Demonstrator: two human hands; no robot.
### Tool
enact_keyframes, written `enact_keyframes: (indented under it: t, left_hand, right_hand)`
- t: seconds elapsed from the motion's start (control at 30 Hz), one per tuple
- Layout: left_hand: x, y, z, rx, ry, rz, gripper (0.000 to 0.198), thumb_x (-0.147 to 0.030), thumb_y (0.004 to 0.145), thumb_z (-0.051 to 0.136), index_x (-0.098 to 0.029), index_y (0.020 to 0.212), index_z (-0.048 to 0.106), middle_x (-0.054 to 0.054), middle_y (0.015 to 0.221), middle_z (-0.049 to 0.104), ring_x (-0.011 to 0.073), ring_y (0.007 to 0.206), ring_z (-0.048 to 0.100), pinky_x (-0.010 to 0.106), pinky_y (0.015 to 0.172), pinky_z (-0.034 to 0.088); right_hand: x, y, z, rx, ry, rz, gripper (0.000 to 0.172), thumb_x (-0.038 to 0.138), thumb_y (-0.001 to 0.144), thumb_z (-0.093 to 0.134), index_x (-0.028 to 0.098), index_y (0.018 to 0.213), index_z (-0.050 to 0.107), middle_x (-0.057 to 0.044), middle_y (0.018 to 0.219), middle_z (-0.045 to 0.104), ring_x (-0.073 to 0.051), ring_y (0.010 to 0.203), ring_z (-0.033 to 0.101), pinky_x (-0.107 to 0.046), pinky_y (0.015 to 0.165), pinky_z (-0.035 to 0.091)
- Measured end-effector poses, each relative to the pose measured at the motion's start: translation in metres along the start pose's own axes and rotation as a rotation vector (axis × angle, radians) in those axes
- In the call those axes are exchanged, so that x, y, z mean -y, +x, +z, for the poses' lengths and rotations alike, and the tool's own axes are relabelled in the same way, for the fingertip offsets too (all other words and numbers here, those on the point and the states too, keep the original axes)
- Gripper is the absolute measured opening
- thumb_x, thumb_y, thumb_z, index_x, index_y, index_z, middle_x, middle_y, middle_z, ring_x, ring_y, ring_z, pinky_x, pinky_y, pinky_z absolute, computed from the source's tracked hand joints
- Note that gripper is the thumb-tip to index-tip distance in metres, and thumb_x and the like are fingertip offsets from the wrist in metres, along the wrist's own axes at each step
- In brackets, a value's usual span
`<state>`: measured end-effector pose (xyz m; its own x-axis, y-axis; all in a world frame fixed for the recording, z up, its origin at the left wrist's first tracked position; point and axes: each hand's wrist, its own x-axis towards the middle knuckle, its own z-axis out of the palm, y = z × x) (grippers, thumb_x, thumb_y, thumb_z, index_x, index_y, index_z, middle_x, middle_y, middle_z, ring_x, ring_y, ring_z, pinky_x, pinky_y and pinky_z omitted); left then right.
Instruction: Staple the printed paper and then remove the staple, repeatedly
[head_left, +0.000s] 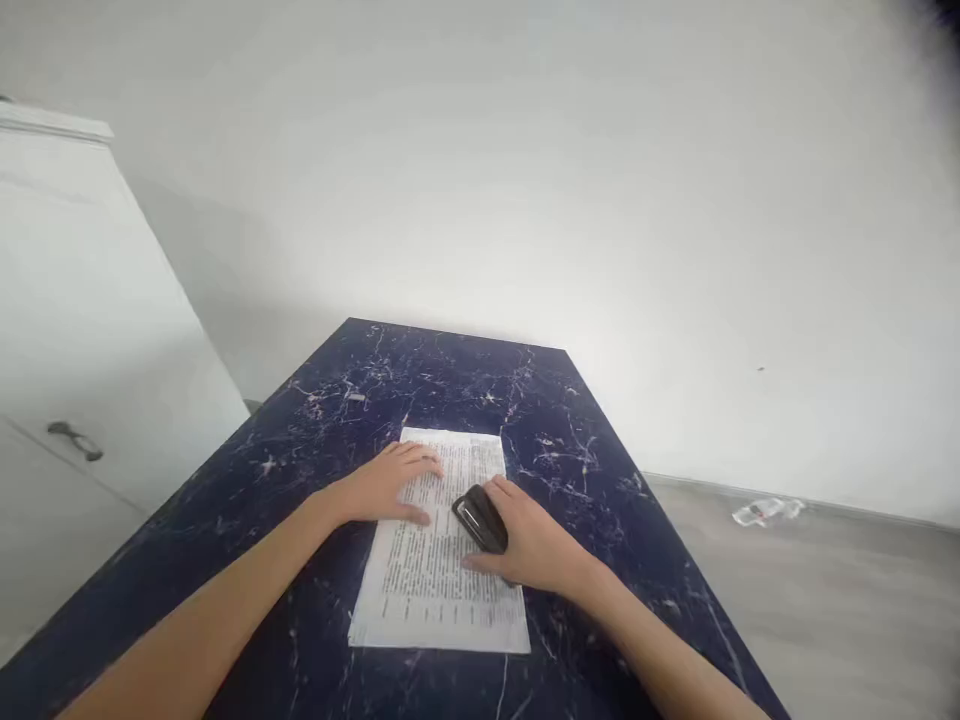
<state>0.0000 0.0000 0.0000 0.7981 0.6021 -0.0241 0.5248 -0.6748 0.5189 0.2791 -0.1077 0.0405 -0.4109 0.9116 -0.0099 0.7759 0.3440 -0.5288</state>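
Note:
A printed sheet of paper (427, 590), perhaps the top one of a thin stack, lies flat on the dark blue marbled table (450, 385). My left hand (394, 485) rests on the sheet's left side, fingers spread and thumb apart, holding nothing. Over the right edge of the paper, my right hand (529, 540) is closed around a black stapler (480, 518). The stapler's rounded end points up and to the left across the print. Its rear part is hidden under my right palm.
A small pale piece (355, 397) lies on the far left of the table. To the left stands a white cabinet (90, 280) with a dark handle (75, 440). A plain wall (487, 180) rises behind the table. Crumpled clear plastic (766, 512) lies on the floor at right.

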Motion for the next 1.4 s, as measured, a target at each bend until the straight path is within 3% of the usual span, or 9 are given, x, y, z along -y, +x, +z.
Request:
enact_keyframes:
  t: [0.13,0.3,0.43,0.53,0.73,0.9,1.1,1.27,1.4]
  left_hand:
    - [0.001,-0.001,-0.003,-0.028,-0.024,0.039,0.072,-0.074,0.081,0.07,-0.038,0.142,0.057,0.007,0.159,0.046,0.0397,0.147,0.04,0.06,0.124,0.015]
    - [0.004,-0.003,0.0,-0.1,-0.099,-0.047,0.093,-0.07,0.072,0.079,-0.032,0.15,0.045,0.013,0.152,0.051,0.0409,0.137,0.047,0.056,0.114,0.036]
    - [0.007,-0.002,0.005,-0.147,-0.141,-0.04,0.073,-0.063,0.083,0.073,-0.029,0.143,0.051,0.013,0.143,0.056,0.037,0.129,0.053,0.05,0.102,0.045]
    - [0.009,0.0,0.007,-0.177,-0.132,-0.013,0.061,-0.06,0.084,0.073,-0.025,0.133,0.059,0.013,0.133,0.062,0.0357,0.122,0.056,0.049,0.1,0.046]
    - [0.01,0.0,0.008,-0.178,-0.161,-0.062,0.06,-0.061,0.082,0.074,-0.026,0.129,0.06,0.012,0.132,0.063,0.036,0.122,0.056,0.047,0.096,0.047]
    - [0.012,0.001,0.009,-0.201,-0.21,-0.074,0.062,-0.062,0.078,0.077,-0.027,0.126,0.063,0.011,0.13,0.064,0.035,0.12,0.058,0.046,0.094,0.048]
    - [0.013,0.003,0.01,-0.176,-0.288,-0.104,0.063,-0.061,0.076,0.078,-0.027,0.127,0.062,0.012,0.131,0.062,0.0328,0.116,0.061,0.043,0.092,0.05]
    - [0.012,0.002,0.01,-0.206,-0.333,-0.101,0.067,-0.057,0.068,0.086,-0.027,0.124,0.065,0.012,0.13,0.062,0.0344,0.115,0.062,0.048,0.096,0.049]
    - [0.005,0.004,0.007,-0.444,-0.559,-0.049,0.051,-0.055,0.081,0.079,-0.027,0.121,0.067,0.011,0.132,0.064,0.0339,0.127,0.057,0.051,0.112,0.04]
  right_hand:
    - [-0.003,0.007,0.009,-0.092,0.067,0.074,0.02,0.025,0.092,0.065,0.021,0.11,0.061,-0.009,0.099,0.07,-0.023,0.083,0.066,-0.032,0.068,0.049]
    - [-0.005,0.043,0.004,-0.172,0.176,-0.103,0.031,0.014,0.089,0.067,0.025,0.119,0.066,-0.006,0.11,0.074,-0.025,0.099,0.069,-0.036,0.084,0.052]
    - [-0.01,0.067,0.009,-0.136,0.224,-0.206,0.027,0.018,0.091,0.067,0.026,0.117,0.071,-0.004,0.105,0.077,-0.024,0.096,0.07,-0.039,0.087,0.054]
    - [-0.024,0.07,0.013,-0.148,0.352,-0.193,0.043,0.027,0.087,0.074,0.027,0.13,0.068,-0.007,0.127,0.073,-0.028,0.117,0.068,-0.047,0.104,0.05]
    - [-0.059,0.057,0.009,0.025,1.008,-0.083,0.043,0.029,0.093,0.058,0.024,0.134,0.068,-0.009,0.14,0.067,-0.03,0.131,0.061,-0.053,0.118,0.039]
    - [-0.062,0.056,0.01,0.1,1.18,-0.049,0.051,0.022,0.088,0.06,0.027,0.138,0.065,-0.007,0.15,0.059,-0.03,0.141,0.053,-0.054,0.121,0.035]
    - [-0.06,0.057,0.006,0.101,1.118,-0.038,0.055,0.029,0.091,0.063,0.032,0.145,0.056,-0.006,0.153,0.057,-0.03,0.143,0.05,-0.054,0.118,0.04]
    - [-0.049,0.058,0.015,-0.036,0.642,-0.086,0.043,0.036,0.088,0.073,0.025,0.129,0.069,-0.009,0.126,0.073,-0.03,0.112,0.07,-0.047,0.101,0.054]
    - [-0.04,0.055,0.027,-0.217,0.279,-0.098,0.029,0.029,0.088,0.073,0.024,0.116,0.075,-0.006,0.105,0.079,-0.026,0.092,0.075,-0.042,0.086,0.06]
